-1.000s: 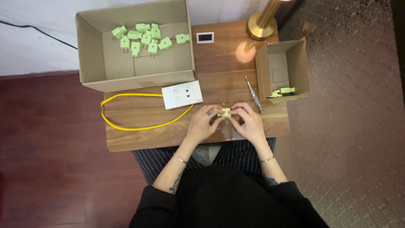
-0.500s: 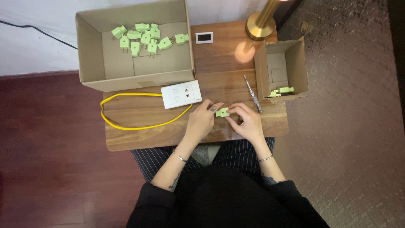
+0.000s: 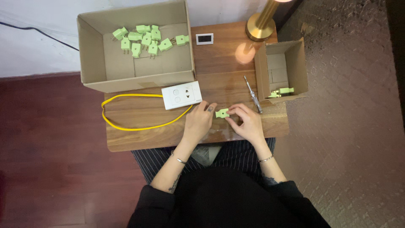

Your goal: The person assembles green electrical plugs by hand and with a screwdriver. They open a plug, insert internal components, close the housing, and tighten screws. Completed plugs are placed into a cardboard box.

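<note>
— What is being handled, and how does it look?

— A pale green plug, small and blocky, with a wider body and a narrower end. It is too small to make out the prongs.

— Which way does it lie?

— Its long axis runs roughly along the counter's near edge, left to right, tilted a little. Which end carries the prongs I cannot tell.

— Where is it?

— Just above the counter, near the middle of the near edge, between the two hands.

— Go across from the left.

— A yellow cable loops over the left part of the counter and runs to a white socket block. Behind them, at the far left corner, a large cardboard box holds a cluster of green plugs. The left hand comes next, its fingertips touching the plug's left end; its grip is a light pinch on the plug. The right hand pinches the plug's right end, fingers closed on it. Just beyond lies a screwdriver, pointing towards the far edge. At the right edge a small cardboard box lies on its side with two green plugs in it.
</note>
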